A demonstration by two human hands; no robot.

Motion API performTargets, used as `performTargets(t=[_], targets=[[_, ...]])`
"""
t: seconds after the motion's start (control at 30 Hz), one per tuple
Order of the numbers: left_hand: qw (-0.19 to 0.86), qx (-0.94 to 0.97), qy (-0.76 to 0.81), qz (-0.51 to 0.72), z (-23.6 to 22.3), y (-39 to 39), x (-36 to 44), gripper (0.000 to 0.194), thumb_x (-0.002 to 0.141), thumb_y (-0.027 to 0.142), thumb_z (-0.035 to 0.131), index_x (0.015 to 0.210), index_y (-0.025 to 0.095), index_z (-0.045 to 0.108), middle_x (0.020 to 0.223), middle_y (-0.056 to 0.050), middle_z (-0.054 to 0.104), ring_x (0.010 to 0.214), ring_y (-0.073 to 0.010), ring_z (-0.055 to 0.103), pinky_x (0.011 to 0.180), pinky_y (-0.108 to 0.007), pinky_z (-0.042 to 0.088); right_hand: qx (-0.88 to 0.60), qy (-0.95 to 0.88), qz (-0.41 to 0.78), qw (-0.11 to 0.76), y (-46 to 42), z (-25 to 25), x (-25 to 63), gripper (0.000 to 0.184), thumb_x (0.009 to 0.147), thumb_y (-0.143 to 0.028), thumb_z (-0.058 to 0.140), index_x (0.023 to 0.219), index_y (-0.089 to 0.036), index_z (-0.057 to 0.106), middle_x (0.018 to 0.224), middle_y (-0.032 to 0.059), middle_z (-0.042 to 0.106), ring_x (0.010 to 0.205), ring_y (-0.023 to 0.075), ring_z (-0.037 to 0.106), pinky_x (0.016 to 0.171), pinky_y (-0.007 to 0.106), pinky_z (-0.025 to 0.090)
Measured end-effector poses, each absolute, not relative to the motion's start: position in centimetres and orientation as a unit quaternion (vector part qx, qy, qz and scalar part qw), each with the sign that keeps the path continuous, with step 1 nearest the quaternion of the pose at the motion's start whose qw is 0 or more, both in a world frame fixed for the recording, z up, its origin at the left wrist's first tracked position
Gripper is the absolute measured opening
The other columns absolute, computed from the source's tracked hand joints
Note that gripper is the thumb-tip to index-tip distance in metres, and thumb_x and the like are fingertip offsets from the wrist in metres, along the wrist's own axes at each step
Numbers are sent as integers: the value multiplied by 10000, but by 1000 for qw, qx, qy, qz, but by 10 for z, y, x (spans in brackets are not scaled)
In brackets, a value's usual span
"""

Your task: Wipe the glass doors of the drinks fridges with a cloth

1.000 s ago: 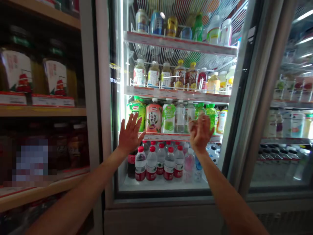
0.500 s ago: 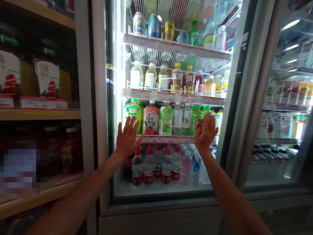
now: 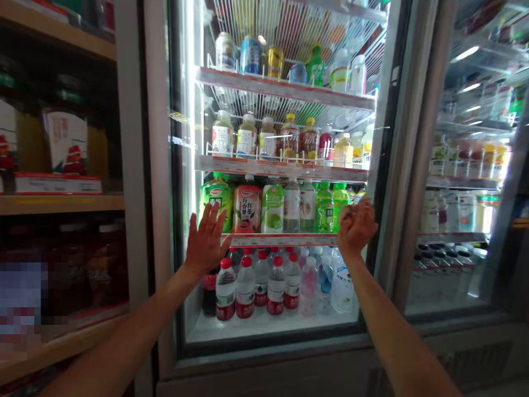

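Note:
My left hand (image 3: pixel 206 237) lies flat against the glass door (image 3: pixel 264 331) of a lit drinks cooler, fingers spread. Behind it are a green bottle (image 3: pixel 219 198) and a red-labelled bottle (image 3: pixel 248 209). Near the right edge of the same door, my right hand (image 3: pixel 359 227) is bent round a crumpled brownish cloth (image 3: pixel 347 214), which looks pressed to the glass. Part of the cloth is hidden by the fingers. Just left of it, behind the pane, stand green bottles (image 3: pixel 324 209).
Wooden shelves (image 3: pixel 61 205) with large dark bottles (image 3: pixel 66 129) stand on the left. A metal door frame (image 3: pixel 413 154) separates this door from another cooler door (image 3: pixel 458 298) on the right. Red-capped water bottles (image 3: pixel 245 292) line the cooler's bottom.
My right hand has moved right with the cloth, closer to the door's right edge. My left hand stays flat on the glass. The whole view has shifted slightly.

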State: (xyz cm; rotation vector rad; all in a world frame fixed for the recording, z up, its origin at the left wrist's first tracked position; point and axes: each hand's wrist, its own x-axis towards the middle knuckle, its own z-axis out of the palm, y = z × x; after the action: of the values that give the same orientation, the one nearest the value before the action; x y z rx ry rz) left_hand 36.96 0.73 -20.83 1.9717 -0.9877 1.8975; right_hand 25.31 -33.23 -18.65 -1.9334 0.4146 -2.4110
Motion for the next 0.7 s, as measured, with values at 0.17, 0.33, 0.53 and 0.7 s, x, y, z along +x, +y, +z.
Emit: performTargets(t=[0.17, 0.33, 0.53, 0.7], targets=[[128, 673, -336, 646, -209, 5, 370, 707, 861, 379, 455, 1435, 240, 66, 1486, -87, 179, 1372, -261, 170, 1113, -501, 88, -627, 121, -769, -5, -295, -187, 272, 512, 844, -247, 327, 1341, -132, 367, 1378, 188, 380, 1325, 263, 296, 1029, 494, 293], [138, 677, -341, 638, -209, 7, 371, 709, 848, 367, 482, 1433, 241, 103, 1483, -90, 192, 1374, -255, 156, 1123, -480, 68, -718, -42, -681, -137, -270, -199, 273, 437, 844, -270, 388, 1277, -291, 441, 1360, 23, 451, 1326, 197, 311, 1098, 451, 211], [134, 674, -334, 645, -210, 2, 369, 723, 841, 346, 485, 1435, 221, 92, 1481, -110, 188, 1377, -262, 139, 1113, -508, 78, -596, 143, -790, -1, -326, -175, 260, 513, 859, -223, 292, 1320, -4, 347, 1329, 305, 368, 1281, 341, 325, 939, 602, 303], [125, 670, -337, 650, -209, 3, 368, 727, 842, 342, 489, 1435, 224, 86, 1477, -117, 201, 1376, -257, 148, 1111, -503, 91, -692, -27, -712, -111, -217, -192, 291, 425, 863, -293, 383, 1277, -230, 449, 1386, 34, 421, 1348, 196, 255, 1097, 423, 232]])
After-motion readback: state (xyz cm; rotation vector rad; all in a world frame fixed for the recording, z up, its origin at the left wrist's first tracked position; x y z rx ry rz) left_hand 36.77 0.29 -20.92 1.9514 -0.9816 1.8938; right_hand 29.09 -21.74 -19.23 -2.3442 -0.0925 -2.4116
